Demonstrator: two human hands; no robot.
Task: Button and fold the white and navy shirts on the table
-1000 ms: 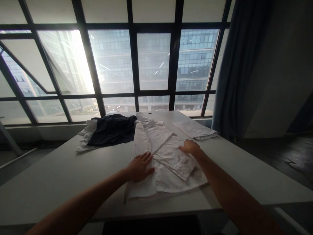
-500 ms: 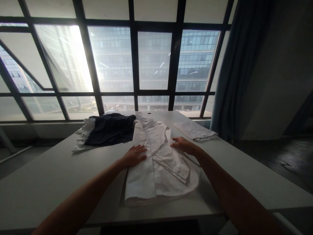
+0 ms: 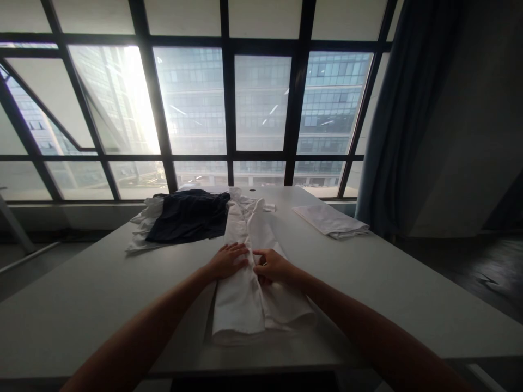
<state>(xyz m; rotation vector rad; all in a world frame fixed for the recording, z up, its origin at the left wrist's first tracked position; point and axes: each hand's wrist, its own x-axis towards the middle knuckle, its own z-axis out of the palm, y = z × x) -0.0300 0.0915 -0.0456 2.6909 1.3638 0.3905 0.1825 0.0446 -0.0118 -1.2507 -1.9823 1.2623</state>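
A white shirt (image 3: pixel 245 305) lies lengthwise on the grey table (image 3: pixel 368 277) in front of me, folded into a narrow strip with its collar at the far end. My left hand (image 3: pixel 229 260) rests flat on the left half of the shirt, fingers spread. My right hand (image 3: pixel 273 265) lies on the right half, right beside the left hand, fingers curled on the folded-over cloth along the middle line.
A dark garment (image 3: pixel 188 216) lies on a pile of white clothes (image 3: pixel 141 228) at the back left. A folded white cloth (image 3: pixel 332 220) sits at the back right. Behind the table are large windows; a dark curtain (image 3: pixel 404 120) hangs at the right.
My right hand has swept the shirt's right side over to the left, onto the middle. The shirt is now narrower. My left hand has stayed on the left half.
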